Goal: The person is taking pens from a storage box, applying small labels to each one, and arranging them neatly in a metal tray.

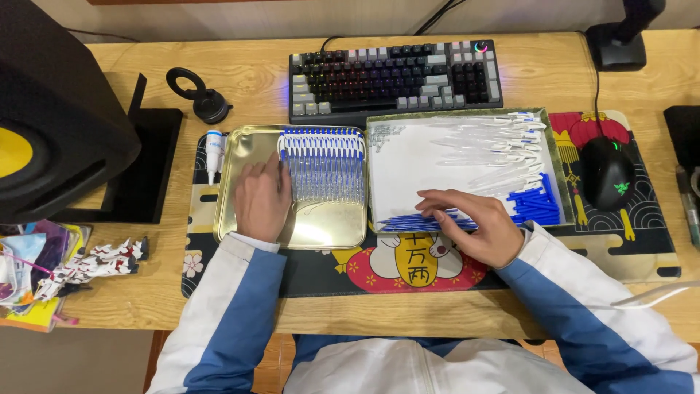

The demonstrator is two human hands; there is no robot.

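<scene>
On the desk mat, head view, one entry per item.

Left hand (261, 198): flat, fingers loosely spread, palm down in the gold metal tray (251, 153), touching the 9 o'clock edge of the row of assembled pens (323, 166); it grips nothing.

Row of assembled pens: clear barrels, blue caps, side by side, filling the tray's 1 o'clock half.

Right hand (474, 222): fingers curled down at the 6 o'clock edge of the white tray (408, 164), tips on the blue refills (419, 220); whether one is pinched I cannot tell.

White tray: clear barrels (485, 149) loose toward 1 o'clock, blue caps (536, 206) heaped at 4 o'clock.

Surroundings: keyboard (397, 76) at 12 o'clock, mouse (607, 174) at 3 o'clock, small white bottle (213, 149) at 9 o'clock of the gold tray.

Step, as judged: picking a part for another pen while steadying the finished row. Next move likely calls for lifting a single refill cleanly and mating it with a barrel.
</scene>
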